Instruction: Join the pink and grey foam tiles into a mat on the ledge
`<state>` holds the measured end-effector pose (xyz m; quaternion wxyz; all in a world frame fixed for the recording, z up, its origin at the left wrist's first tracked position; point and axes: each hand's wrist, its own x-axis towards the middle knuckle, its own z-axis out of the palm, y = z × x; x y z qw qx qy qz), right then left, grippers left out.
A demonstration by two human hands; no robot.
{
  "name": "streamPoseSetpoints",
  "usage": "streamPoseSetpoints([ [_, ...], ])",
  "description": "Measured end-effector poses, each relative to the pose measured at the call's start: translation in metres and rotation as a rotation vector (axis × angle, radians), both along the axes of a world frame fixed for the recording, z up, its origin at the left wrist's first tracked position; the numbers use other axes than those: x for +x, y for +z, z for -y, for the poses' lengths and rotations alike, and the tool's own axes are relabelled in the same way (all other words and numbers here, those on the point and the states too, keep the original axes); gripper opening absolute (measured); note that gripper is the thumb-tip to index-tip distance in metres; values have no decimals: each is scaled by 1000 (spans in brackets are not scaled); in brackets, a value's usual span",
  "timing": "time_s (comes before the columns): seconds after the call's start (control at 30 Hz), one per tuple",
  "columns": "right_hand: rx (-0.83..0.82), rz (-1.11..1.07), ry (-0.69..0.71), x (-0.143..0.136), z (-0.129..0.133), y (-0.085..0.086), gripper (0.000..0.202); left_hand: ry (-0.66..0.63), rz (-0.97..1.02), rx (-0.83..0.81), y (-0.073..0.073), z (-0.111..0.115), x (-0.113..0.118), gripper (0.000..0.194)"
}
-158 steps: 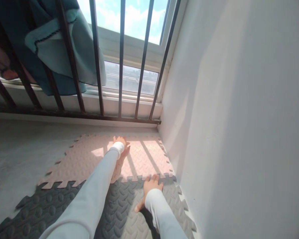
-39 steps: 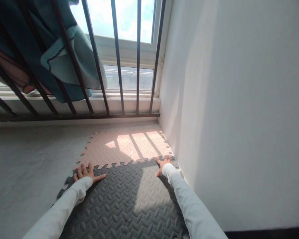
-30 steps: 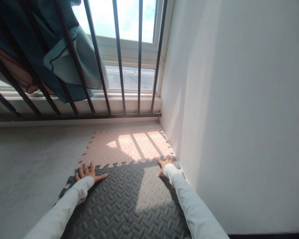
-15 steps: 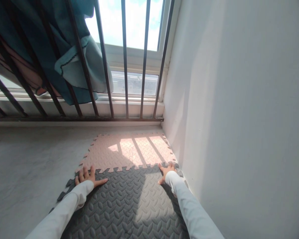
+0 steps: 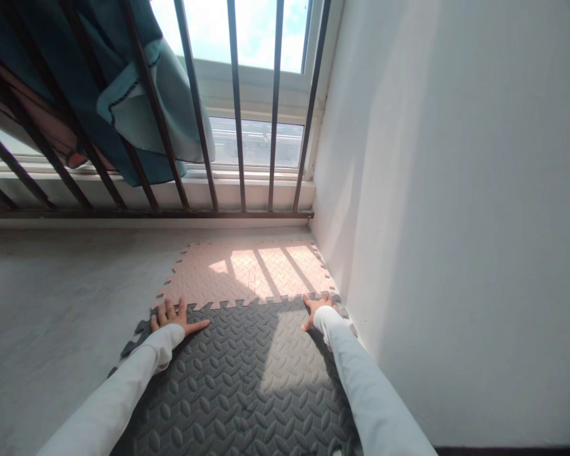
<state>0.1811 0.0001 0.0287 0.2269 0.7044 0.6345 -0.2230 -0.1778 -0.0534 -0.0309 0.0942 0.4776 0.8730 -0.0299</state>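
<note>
Head view, and the left hand (image 5: 175,318) is spread wide, thumb flung out, down on the dark mat (image 5: 228,380) by its left front corner! Over by the white wall (image 5: 456,221), the right hand (image 5: 317,310) presses too, fingers parted, near the seam. Beyond them lies the pink mat (image 5: 237,272), edge teeth meeting the dark one's, sunlit below the railing (image 5: 194,215).

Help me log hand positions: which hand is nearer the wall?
Right. The right hand rests on the dark mat, close beside the wall; the left hand rests across that mat, near its opposite edge.
</note>
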Motion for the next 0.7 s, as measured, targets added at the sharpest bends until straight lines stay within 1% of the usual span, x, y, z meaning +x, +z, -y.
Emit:
streamPoseSetpoints([
  [0.1,14,0,-14,0,0,1,113,-13,5,-60,4,1,2,110],
  [0.17,23,-4,-16,-1,0,2,110,-25,-3,-67,5,4,8,101],
  [0.23,21,-10,-15,-1,1,2,109,-27,-10,-35,4,12,19,88],
  [0.3,19,-10,-11,0,1,2,108,-57,12,-19,4,25,35,82],
  [0.33,20,-7,-8,0,1,1,108,-89,40,-39,5,34,44,85],
  [0.4,28,0,-2,1,0,0,106,-168,101,-124,11,56,65,97],
  [0.47,31,9,-2,1,0,-1,105,-271,147,-196,20,78,87,108],
  [0.53,28,18,-10,0,-1,-2,106,-387,190,-222,26,98,106,113],
  [0.6,24,29,-16,-1,-2,-2,107,-488,245,-243,28,111,121,113],
  [0.7,31,32,-19,-1,-2,-3,108,-546,270,-290,22,118,128,113],
])
